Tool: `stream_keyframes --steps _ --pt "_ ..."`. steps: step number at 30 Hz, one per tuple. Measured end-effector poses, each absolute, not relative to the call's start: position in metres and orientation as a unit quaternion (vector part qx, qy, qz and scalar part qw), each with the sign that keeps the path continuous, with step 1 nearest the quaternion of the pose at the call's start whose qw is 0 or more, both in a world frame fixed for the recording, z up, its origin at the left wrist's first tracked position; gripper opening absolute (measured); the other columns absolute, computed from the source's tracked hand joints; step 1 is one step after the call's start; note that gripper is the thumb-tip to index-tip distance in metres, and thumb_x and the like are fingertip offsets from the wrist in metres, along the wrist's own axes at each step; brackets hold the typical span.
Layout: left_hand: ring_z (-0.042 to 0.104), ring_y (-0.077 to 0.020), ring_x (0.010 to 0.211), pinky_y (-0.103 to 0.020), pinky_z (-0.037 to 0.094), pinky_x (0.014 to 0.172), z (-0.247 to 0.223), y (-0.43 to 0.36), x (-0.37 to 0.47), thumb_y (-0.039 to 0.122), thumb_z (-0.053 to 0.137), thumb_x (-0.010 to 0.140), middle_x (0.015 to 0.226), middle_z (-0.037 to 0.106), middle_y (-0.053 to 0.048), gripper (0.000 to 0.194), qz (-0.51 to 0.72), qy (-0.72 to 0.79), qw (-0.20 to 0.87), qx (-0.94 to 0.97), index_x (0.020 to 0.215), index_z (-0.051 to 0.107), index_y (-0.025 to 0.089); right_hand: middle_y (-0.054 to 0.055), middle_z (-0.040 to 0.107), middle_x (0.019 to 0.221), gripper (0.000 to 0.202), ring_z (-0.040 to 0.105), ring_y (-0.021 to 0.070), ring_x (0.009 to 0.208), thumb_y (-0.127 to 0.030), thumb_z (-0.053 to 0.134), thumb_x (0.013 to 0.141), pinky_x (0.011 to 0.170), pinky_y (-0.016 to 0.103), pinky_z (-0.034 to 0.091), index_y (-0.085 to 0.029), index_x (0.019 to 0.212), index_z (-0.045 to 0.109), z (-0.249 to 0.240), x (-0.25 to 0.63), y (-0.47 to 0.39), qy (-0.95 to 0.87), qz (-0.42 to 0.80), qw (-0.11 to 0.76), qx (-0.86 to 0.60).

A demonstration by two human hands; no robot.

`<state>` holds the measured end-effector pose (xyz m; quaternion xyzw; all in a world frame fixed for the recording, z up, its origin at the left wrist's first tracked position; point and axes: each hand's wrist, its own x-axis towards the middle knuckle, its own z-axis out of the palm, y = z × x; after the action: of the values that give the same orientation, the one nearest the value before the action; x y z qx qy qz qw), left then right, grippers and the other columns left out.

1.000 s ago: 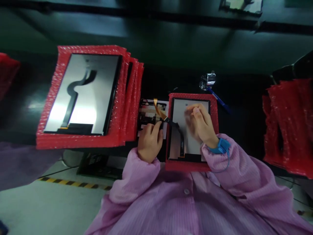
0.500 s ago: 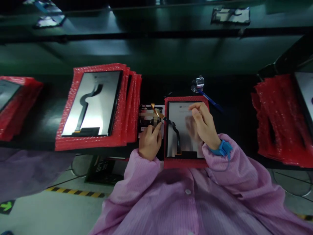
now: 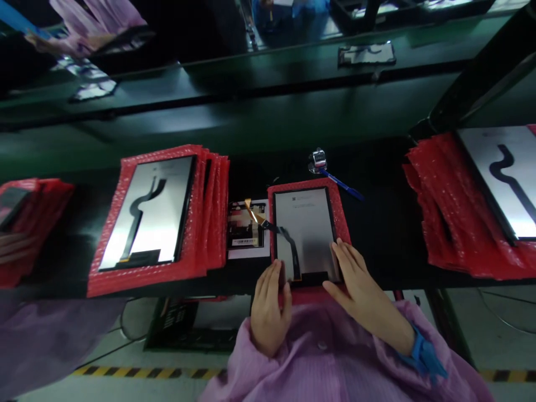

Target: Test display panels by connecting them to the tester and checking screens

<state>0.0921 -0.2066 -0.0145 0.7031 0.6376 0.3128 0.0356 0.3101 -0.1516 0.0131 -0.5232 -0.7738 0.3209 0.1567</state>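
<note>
A tablet display panel (image 3: pixel 310 234), grey-backed with a black frame, lies on a red bubble-wrap sheet (image 3: pixel 340 212) at the table's front edge. Its dark ribbon cable (image 3: pixel 288 239) bends left and joins a gold flex strip (image 3: pixel 253 212), which reaches over a small circuit assembly (image 3: pixel 243 230) on a white base. My left hand (image 3: pixel 270 310) is at the panel's lower left edge, fingers stretched out and thumb apart. At the lower right edge, my right hand (image 3: pixel 362 287) touches the frame with extended fingers, its thumb spread toward the near edge. Neither hand is closed round anything.
On the left is a stack of red bubble-wrap sheets (image 3: pixel 213 223) with another display panel (image 3: pixel 148 215) on top. A similar red stack (image 3: pixel 439 206) and panel (image 3: pixel 502 178) stand right. Behind are a metal tally counter (image 3: pixel 318 160) and blue pen (image 3: pixel 343 185). A co-worker's hand (image 3: pixel 17 245) shows far left.
My left hand has left the circuit assembly and come down to the panel's lower left edge. My right hand has dropped from above the panel to its lower right edge. The view has shifted.
</note>
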Motion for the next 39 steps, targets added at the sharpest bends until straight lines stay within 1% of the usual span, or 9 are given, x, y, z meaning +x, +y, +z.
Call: stream_keyframes --steps 6,13,20,23,25,29,31,34,39 --pt "0.052 -0.0259 0.133 -0.041 0.047 0.109 -0.023 -0.192 0.092 0.019 0.052 0.097 0.141 0.058 -0.016 0.056 0.314 0.635 0.035 0.705 0.151 0.039 0.013 0.015 0.021 0.165 0.081 0.014 0.0277 0.155 -0.046 0.046 0.099 0.124 0.054 0.030 -0.020 0.162 0.002 0.008 0.302 -0.140 -0.747 0.366 0.172 -0.528" --pt "0.055 -0.0282 0.133 -0.046 0.049 0.109 -0.022 -0.162 0.088 0.028 0.053 0.097 0.140 0.060 -0.017 0.052 0.335 0.627 0.059 0.700 0.147 0.046 0.015 0.017 0.019 0.163 0.079 0.013 0.0278 0.155 -0.045 0.053 0.089 0.128 0.052 0.016 -0.016 0.156 0.023 0.017 0.296 -0.112 -0.610 0.499 0.253 -0.561" --pt "0.055 -0.0267 0.134 -0.048 0.044 0.116 0.017 -0.147 0.046 0.050 0.049 0.097 0.142 0.061 -0.011 0.051 0.273 0.619 0.343 0.652 0.136 0.061 0.018 0.005 0.035 0.159 0.058 0.025 0.0220 0.153 -0.041 0.058 0.087 0.126 0.047 0.025 -0.029 0.141 0.041 0.064 0.295 -0.108 -0.398 0.677 0.411 -0.464" --pt "0.062 -0.0299 0.126 -0.051 0.044 0.115 0.042 -0.134 0.032 0.057 0.051 0.095 0.130 0.069 -0.011 0.050 0.287 0.597 0.443 0.604 0.121 0.071 0.020 0.004 0.039 0.156 0.056 0.028 0.0213 0.151 -0.035 0.058 0.088 0.128 0.047 0.020 -0.029 0.140 0.042 0.092 0.275 -0.116 -0.447 0.665 0.439 -0.407" --pt "0.066 -0.0295 0.119 -0.050 0.047 0.112 0.056 -0.123 0.033 0.055 0.051 0.095 0.121 0.073 -0.012 0.046 0.405 0.586 0.455 0.534 0.113 0.074 0.018 0.004 0.036 0.158 0.060 0.026 0.0199 0.151 -0.033 0.058 0.089 0.129 0.045 0.018 -0.028 0.145 0.037 0.105 0.256 -0.117 -0.519 0.646 0.420 -0.370" --pt "0.051 -0.0259 0.138 -0.045 0.040 0.119 0.075 -0.104 0.048 0.052 0.053 0.094 0.142 0.061 -0.007 0.046 0.603 0.498 0.475 0.403 0.129 0.064 0.024 0.007 0.033 0.159 0.060 0.021 0.0191 0.151 -0.045 0.048 0.097 0.128 0.043 0.020 -0.023 0.150 0.032 0.094 0.213 -0.110 -0.628 0.589 0.412 -0.299" --pt "0.044 -0.0249 0.144 -0.043 0.036 0.122 0.079 -0.099 0.053 0.051 0.056 0.092 0.147 0.057 -0.003 0.046 0.607 0.502 0.491 0.373 0.132 0.061 0.029 0.009 0.036 0.156 0.057 0.023 0.0207 0.149 -0.049 0.038 0.100 0.127 0.047 0.019 -0.021 0.149 0.035 0.073 0.194 -0.106 -0.616 0.537 0.442 -0.370" --pt "0.049 -0.0274 0.140 -0.046 0.040 0.120 0.081 -0.098 0.052 0.047 0.062 0.087 0.143 0.060 -0.002 0.045 0.600 0.532 0.487 0.345 0.129 0.062 0.030 0.015 0.045 0.147 0.060 0.031 0.0268 0.141 -0.052 0.033 0.101 0.123 0.055 0.024 -0.015 0.147 0.036 0.043 0.176 -0.107 -0.603 0.496 0.403 -0.478" --pt "0.063 -0.0299 0.125 -0.046 0.052 0.108 0.079 -0.098 0.043 0.041 0.060 0.082 0.127 0.070 -0.004 0.040 0.616 0.557 0.449 0.329 0.117 0.070 0.025 0.010 0.044 0.152 0.066 0.029 0.0240 0.146 -0.056 0.037 0.098 0.123 0.048 0.028 -0.021 0.153 0.026 0.032 0.176 -0.120 -0.720 0.452 0.438 -0.293"
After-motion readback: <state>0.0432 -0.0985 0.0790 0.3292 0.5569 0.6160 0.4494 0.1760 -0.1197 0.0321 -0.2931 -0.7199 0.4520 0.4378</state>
